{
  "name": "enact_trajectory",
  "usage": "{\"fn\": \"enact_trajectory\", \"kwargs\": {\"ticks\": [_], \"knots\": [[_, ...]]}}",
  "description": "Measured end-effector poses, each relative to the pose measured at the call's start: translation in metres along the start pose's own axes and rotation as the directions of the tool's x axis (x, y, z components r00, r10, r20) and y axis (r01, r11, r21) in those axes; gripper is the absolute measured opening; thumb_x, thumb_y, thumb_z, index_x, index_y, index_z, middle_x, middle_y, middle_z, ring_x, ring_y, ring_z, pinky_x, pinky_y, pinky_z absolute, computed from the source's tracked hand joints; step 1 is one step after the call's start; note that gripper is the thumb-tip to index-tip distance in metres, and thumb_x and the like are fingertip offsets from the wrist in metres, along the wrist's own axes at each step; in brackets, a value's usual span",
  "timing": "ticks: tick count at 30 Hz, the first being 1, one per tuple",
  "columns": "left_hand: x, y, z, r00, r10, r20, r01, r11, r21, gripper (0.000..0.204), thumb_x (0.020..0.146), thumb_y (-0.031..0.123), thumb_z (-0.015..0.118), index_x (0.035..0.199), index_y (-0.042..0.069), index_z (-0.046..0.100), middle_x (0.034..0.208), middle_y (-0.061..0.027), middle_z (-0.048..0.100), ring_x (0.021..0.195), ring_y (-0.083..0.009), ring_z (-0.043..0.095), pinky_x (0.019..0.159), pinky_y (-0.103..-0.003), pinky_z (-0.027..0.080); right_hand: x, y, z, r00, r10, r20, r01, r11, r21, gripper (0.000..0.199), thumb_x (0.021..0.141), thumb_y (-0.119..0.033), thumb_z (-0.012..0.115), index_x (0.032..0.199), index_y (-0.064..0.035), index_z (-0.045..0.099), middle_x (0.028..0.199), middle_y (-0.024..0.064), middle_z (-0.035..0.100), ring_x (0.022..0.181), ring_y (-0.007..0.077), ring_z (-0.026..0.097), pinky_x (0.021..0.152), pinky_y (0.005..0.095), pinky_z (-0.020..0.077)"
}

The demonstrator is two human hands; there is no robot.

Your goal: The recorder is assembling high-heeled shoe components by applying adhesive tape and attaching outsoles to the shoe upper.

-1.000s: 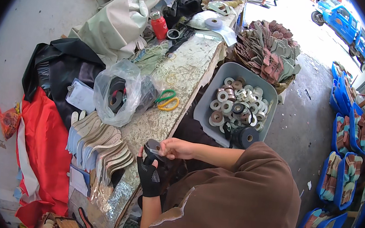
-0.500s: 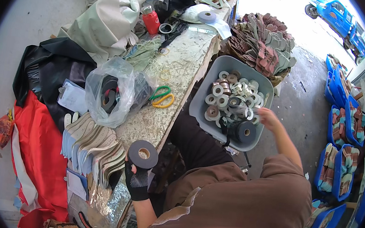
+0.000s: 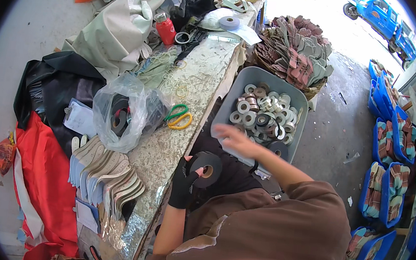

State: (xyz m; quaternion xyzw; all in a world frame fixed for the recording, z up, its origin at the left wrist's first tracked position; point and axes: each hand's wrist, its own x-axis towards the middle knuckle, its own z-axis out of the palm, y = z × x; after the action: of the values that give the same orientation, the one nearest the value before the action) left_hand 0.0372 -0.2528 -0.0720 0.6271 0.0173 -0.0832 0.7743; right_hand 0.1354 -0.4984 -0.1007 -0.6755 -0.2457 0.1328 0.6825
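My left hand [image 3: 182, 185], in a black fingerless glove, grips a roll of black tape [image 3: 205, 170] with a brown cardboard core. The thumb lies across the roll's face, and the roll is over my lap beside the worktable edge. My right hand [image 3: 237, 142] is bare and slightly blurred, with its fingers stretched out to the left and nothing seen in them. It hovers at the near left corner of a grey plastic bin [image 3: 228, 84]. Many silvery and white tape rolls [image 3: 250, 118] fill the bin, and another black roll [image 3: 278, 150] is partly behind my right forearm.
On the worktable [image 3: 200, 76] lie green-and-yellow scissors [image 3: 179, 117], a plastic bag [image 3: 137, 108] with black rolls, and stacked pale cut pieces [image 3: 106, 168]. A basket of brown and grey pieces [image 3: 298, 51] stands beyond the bin. Blue crates [image 3: 379, 194] line the right.
My left hand has moved right with the tape roll, off the table edge. My right hand has swung left from the bin's right side. A clear scrap now shows on the floor at right.
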Motion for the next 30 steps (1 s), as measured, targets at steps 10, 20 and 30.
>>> {"fn": "enact_trajectory", "kwargs": {"ticks": [10, 20, 30], "knots": [[-0.02, 0.002, 0.006, 0.944, 0.074, -0.322, -0.168, 0.946, -0.277, 0.032, 0.098, 0.022, 0.058, 0.123, 0.004, 0.051, 0.113, -0.0098, 0.06, 0.095, -0.0165, 0.06, 0.08, -0.03, 0.05, 0.031, -0.004, 0.117, 0.908, 0.401, 0.124, -0.349, 0.557, 0.753, 0.032, 0.095, -0.026, 0.064, 0.117, -0.0102, 0.046, 0.106, 0.0044, 0.064, 0.098, 0.0132, 0.062, 0.087, 0.0332, 0.0511], [-0.005, -0.009, 0.006, 0.979, 0.115, -0.171, -0.096, 0.989, 0.112, 0.046, 0.097, 0.015, 0.056, 0.137, -0.002, 0.044, 0.121, -0.0108, 0.059, 0.1, -0.0155, 0.059, 0.081, -0.028, 0.049, -0.001, -0.002, 0.062, 0.925, 0.379, 0.039, -0.333, 0.752, 0.569, 0.042, 0.086, -0.019, 0.073, 0.12, -0.0063, 0.053, 0.112, 0.0032, 0.062, 0.106, 0.0119, 0.058, 0.093, 0.0289, 0.0458], [0.016, -0.01, 0.021, 0.995, 0.094, -0.021, -0.091, 0.987, 0.131, 0.046, 0.091, 0.006, 0.058, 0.135, -0.004, 0.048, 0.126, -0.0129, 0.057, 0.114, -0.0184, 0.055, 0.097, -0.029, 0.043, -0.02, 0.012, 0.045, 0.871, 0.491, 0.011, -0.392, 0.681, 0.619, 0.051, 0.087, -0.027, 0.074, 0.126, -0.0012, 0.051, 0.115, 0.0067, 0.061, 0.106, 0.0141, 0.058, 0.094, 0.0312, 0.0467]]}}
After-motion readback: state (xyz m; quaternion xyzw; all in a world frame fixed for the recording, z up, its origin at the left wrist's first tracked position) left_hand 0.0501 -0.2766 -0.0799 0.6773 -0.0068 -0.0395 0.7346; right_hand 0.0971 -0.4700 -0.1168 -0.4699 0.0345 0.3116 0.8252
